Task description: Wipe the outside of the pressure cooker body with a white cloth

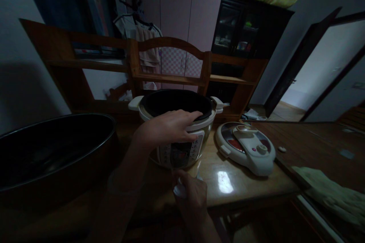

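Observation:
A white pressure cooker [182,148] with a dark inner pot [173,102] stands open on the wooden table [245,186]. My left hand [168,127] lies on the cooker's front rim, fingers curled over the edge. My right hand [191,193] is closed just below the cooker's control panel, holding a small pale thing that I cannot make out. The cooker's lid [246,146] lies upside up on the table to the right, apart from the pot.
A large dark wok [54,152] fills the left of the table. A wooden shelf unit [171,78] stands behind the cooker. A greenish cloth [333,193] lies on a darker surface at the right. An open doorway [319,79] is at the far right.

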A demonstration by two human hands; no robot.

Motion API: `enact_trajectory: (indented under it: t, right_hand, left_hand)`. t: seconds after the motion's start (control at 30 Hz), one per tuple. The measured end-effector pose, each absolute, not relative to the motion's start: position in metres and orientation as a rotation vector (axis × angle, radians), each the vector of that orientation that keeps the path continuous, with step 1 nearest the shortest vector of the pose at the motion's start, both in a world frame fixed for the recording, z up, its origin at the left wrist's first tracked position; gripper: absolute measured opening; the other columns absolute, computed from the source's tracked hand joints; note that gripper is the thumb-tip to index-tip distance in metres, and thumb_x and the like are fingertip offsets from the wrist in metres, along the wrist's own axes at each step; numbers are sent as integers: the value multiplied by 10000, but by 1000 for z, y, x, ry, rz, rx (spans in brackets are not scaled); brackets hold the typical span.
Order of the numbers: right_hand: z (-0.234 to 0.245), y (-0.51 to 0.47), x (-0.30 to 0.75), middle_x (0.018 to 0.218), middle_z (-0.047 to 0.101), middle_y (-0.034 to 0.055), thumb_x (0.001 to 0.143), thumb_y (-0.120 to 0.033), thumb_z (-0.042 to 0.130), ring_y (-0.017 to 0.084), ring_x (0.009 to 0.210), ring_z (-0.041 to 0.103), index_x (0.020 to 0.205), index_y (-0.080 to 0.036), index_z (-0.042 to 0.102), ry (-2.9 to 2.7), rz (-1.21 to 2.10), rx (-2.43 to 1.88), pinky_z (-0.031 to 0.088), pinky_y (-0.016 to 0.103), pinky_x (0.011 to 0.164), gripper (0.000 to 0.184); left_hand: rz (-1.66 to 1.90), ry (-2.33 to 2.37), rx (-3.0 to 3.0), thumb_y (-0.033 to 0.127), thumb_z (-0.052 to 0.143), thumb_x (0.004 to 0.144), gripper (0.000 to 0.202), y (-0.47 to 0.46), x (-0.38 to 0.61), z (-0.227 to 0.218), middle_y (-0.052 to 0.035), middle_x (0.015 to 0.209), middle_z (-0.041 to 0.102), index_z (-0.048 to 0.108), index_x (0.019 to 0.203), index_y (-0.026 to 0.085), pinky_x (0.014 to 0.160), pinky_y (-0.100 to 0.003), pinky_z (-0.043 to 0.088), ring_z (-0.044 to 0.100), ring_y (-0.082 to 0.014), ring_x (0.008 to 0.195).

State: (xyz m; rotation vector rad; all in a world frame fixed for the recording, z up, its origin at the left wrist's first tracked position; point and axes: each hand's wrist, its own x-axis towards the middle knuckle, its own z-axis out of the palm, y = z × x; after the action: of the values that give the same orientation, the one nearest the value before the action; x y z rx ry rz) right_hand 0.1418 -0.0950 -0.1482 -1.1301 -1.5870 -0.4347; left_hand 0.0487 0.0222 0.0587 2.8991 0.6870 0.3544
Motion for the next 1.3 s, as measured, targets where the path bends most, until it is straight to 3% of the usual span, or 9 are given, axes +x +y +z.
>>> enact_trajectory:
  t: [0.3, 0.47, 0.6, 0.83, 1.03, 1.2, 1.3]
  right_hand:
    - [-149, -98, 143, 670, 691, -14, 927, -95, 468, 118, 537, 657, 1026, -174, 614, -1611, -397, -1141, 430, 235, 535, 193]
    - [-152, -100, 147, 704, 705, -4, 917, -88, 462, 127, 559, 668, 1037, -172, 604, -1641, -379, -1135, 427, 246, 543, 204]
    - [-154, -104, 152, 726, 710, -5, 913, -102, 476, 127, 568, 667, 1050, -173, 600, -1684, -384, -1136, 425, 250, 546, 198]
    - [-160, -106, 165, 768, 725, 15, 927, -85, 418, 136, 607, 686, 1101, -163, 575, -1781, -365, -1104, 440, 256, 575, 247]
    - [-156, -108, 184, 774, 730, 29, 940, -108, 448, 154, 602, 687, 1116, -145, 577, -1867, -361, -1044, 438, 265, 545, 221]
    - [-155, -108, 192, 731, 708, 13, 921, -89, 464, 147, 567, 665, 1085, -153, 585, -1939, -348, -1031, 414, 259, 518, 214]
    - [-157, -107, 195, 742, 713, 22, 895, -65, 471, 150, 583, 671, 1103, -145, 581, -1969, -353, -1017, 411, 255, 521, 248]
  left_hand:
    - [335, 711, 2889, 501, 597, 869, 649, 22, 50, 60, -99, 1260, 660, 430, 1438, 239, 853, -296, 468, 646, -247, 1080]
    - [394, 676, 2868, 513, 590, 878, 633, 21, 50, 60, -94, 1295, 633, 444, 1430, 239, 933, -320, 451, 602, -251, 1161]
    - [660, 672, 2860, 497, 591, 891, 588, 11, 50, 68, -83, 1281, 609, 480, 1407, 237, 978, -334, 446, 596, -231, 1149]
    - [1362, 585, 2821, 322, 524, 962, 255, -27, 47, 81, -51, 1192, 638, 665, 1149, 219, 993, -361, 491, 613, -185, 1108]
    - [1523, 616, 3006, 163, 520, 945, 307, -41, 11, 20, -65, 1275, 639, 626, 1230, 206, 1152, -479, 400, 568, -197, 1223]
    - [1369, 724, 3173, 120, 547, 925, 372, -45, -21, -41, -81, 1288, 635, 589, 1288, 187, 1137, -456, 434, 559, -209, 1245]
    - [1384, 911, 3133, 165, 557, 936, 314, -48, -26, -58, -86, 1237, 655, 615, 1244, 179, 1049, -418, 509, 598, -216, 1176]
